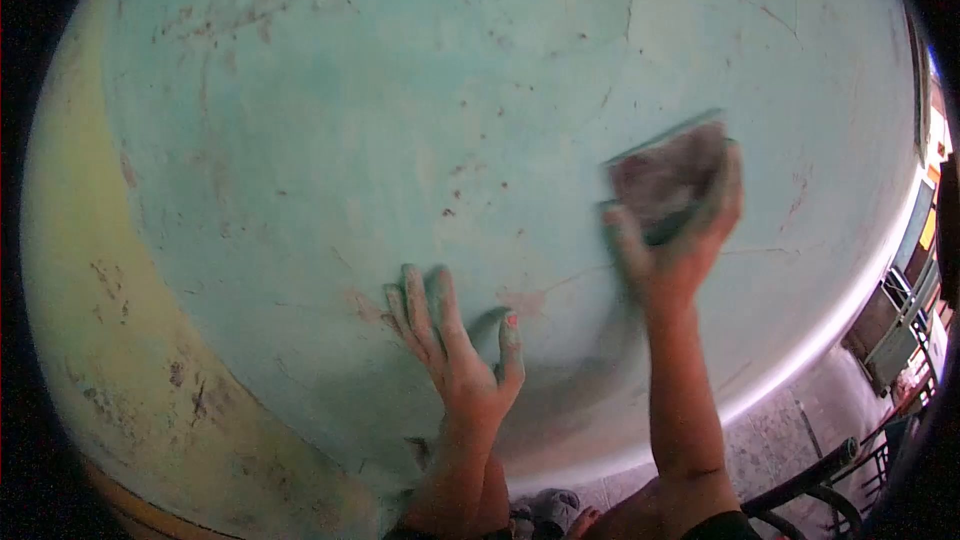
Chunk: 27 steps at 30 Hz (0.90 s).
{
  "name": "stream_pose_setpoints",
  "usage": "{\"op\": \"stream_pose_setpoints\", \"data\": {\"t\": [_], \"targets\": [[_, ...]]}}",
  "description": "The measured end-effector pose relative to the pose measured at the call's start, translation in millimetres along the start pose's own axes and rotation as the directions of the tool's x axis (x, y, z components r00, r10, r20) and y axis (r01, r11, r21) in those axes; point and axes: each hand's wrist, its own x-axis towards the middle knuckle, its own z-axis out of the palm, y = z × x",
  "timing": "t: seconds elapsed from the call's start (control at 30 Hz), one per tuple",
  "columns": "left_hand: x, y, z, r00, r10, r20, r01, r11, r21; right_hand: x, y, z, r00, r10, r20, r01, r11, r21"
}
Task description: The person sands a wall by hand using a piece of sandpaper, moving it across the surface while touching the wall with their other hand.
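Note:
A pale green painted wall (340,130) fills most of the head view, marked with scuffs, chips and thin cracks. My right hand (682,252) grips a sanding block (668,178) against it, right of the middle, with the thumb on one side and the fingers on the other. The block has a dusty brown face and looks slightly blurred. Lower and to the left, my left hand (462,365) has its fingers spread, at or close to the wall's surface. Pale dust coats its fingers. Whether its palm touches the wall is hidden.
A yellow painted band (85,270) borders the green on the left. Below lies a dusty floor (770,440), with a dark metal railing or chair frame (810,480) at lower right. My shoes (550,508) show at the bottom. Assorted objects stand at the far right.

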Motion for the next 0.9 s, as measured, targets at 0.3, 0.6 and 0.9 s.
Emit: {"op": "stream_pose_setpoints", "data": {"t": [0.3,0.6,0.9], "targets": [[4,12,0,0.997,-0.064,0.036,0.065,0.997,-0.029,0,3,2,0.984,0.176,-0.004,-0.175,0.971,-0.163],[4,9,-5,0.996,-0.075,0.054,0.077,0.997,-0.029,3,-3,2,0.983,0.184,0.011,-0.183,0.98,-0.084],[1,6,-6,0.998,-0.061,0.024,0.063,0.993,-0.103,-15,-45,5,0.988,0.02,0.152,-0.016,0.999,-0.03]]}}
